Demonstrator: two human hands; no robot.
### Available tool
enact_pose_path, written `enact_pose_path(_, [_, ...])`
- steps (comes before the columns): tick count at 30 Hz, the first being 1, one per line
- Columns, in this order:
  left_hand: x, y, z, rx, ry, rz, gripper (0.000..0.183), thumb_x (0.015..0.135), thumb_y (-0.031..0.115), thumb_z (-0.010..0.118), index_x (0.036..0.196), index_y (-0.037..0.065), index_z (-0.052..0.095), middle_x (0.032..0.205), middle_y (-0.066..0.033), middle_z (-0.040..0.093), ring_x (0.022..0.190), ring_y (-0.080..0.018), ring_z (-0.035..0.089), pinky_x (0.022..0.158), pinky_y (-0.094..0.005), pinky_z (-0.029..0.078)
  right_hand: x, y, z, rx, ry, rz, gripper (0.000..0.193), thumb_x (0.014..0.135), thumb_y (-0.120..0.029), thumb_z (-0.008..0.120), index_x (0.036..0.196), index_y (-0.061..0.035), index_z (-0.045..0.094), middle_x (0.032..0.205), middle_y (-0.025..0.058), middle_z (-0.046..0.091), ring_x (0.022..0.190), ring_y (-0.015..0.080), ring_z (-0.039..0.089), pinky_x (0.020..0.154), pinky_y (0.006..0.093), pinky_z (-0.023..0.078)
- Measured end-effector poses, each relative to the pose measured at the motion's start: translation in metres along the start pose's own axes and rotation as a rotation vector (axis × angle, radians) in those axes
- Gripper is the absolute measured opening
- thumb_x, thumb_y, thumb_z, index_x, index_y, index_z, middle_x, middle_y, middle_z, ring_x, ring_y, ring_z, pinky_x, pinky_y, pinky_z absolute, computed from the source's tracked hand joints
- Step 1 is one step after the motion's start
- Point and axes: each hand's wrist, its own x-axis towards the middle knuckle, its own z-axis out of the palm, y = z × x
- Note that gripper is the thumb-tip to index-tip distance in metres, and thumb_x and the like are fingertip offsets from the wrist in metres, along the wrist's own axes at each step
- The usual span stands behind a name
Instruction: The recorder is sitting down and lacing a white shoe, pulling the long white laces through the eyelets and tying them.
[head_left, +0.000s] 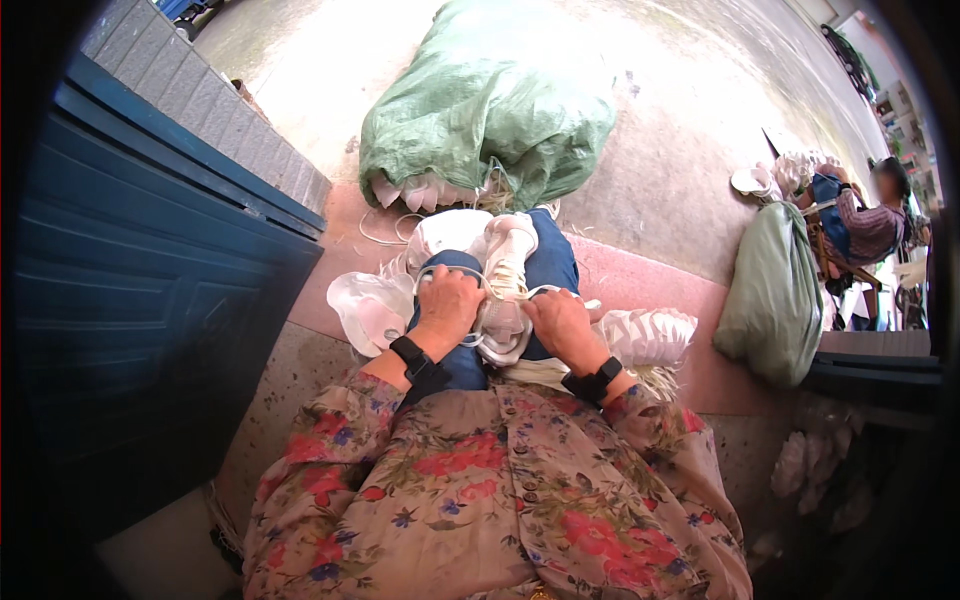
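A white lace-up shoe lies between my knees, and a pale shoelace runs through it and loops out to the sides. My left hand is closed on the lace at the shoe's left side. On the other side my right hand pinches the lace close to the shoe's opening. Parts of the lace are hidden under my fingers. More white shoe pieces lie beside my left leg, and a stacked row of white shoe pieces lies right of my right hand.
Ahead stands a large green woven sack with white pieces showing at its mouth. A blue door is at the left. To the right are a full pale-green sack and a seated person near more white shoes.
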Motion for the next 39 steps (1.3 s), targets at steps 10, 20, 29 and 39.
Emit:
enact_pose_path(10, [-0.012, 0.009, 0.003, -0.051, 0.029, -0.132, 0.013, 0.073, 0.021, 0.057, 0.071, 0.009, 0.060, 0.073, -0.0051, 0.057, 0.083, -0.0249, 0.049, 0.068, -0.0402, 0.037, 0.002, 0.002, -0.001, 0.182, 0.058, -0.049, 0.013, 0.076, -0.015, 0.053, 0.071, -0.0034, 0.055, 0.070, 0.0123, 0.055, 0.072, 0.0306, 0.053, 0.065, 0.0390, 0.042])
enact_pose_path(20, [0.007, 0.011, -0.019, -0.095, 0.184, 0.163, 0.017, 0.067, 0.016, 0.064, 0.081, 0.007, 0.059, 0.091, -0.0056, 0.053, 0.091, -0.0266, 0.046, 0.072, -0.0366, 0.040, 0.013, -0.004, -0.004, -0.268, -0.046, -0.282, 0.005, 0.068, -0.011, 0.053, 0.072, -0.0079, 0.054, 0.070, 0.0081, 0.054, 0.074, 0.0236, 0.050, 0.063, 0.0344, 0.038])
enact_pose_path(29, [0.021, 0.011, -0.027, 0.117, -0.031, 0.282, 0.006, 0.071, 0.012, 0.052, 0.074, 0.009, 0.055, 0.070, -0.0040, 0.055, 0.079, -0.0235, 0.050, 0.067, -0.0382, 0.038, 0.017, 0.009, -0.052, 0.512, 0.424, -0.117, 0.008, 0.078, -0.006, 0.049, 0.072, -0.0084, 0.053, 0.077, 0.0064, 0.052, 0.077, 0.0225, 0.053, 0.066, 0.0360, 0.042])
enact_pose_path(39, [0.003, -0.008, -0.032, 0.153, 0.007, 0.150, 0.007, 0.072, 0.012, 0.052, 0.073, 0.008, 0.058, 0.062, -0.0088, 0.057, 0.070, -0.0243, 0.053, 0.064, -0.0379, 0.038, 0.019, -0.005, -0.155, 1.088, 0.296, 0.225, 0.018, 0.091, -0.020, 0.044, 0.082, -0.0050, 0.048, 0.062, -0.0001, 0.044, 0.048, 0.0062, 0.042, 0.039, 0.0193, 0.038])
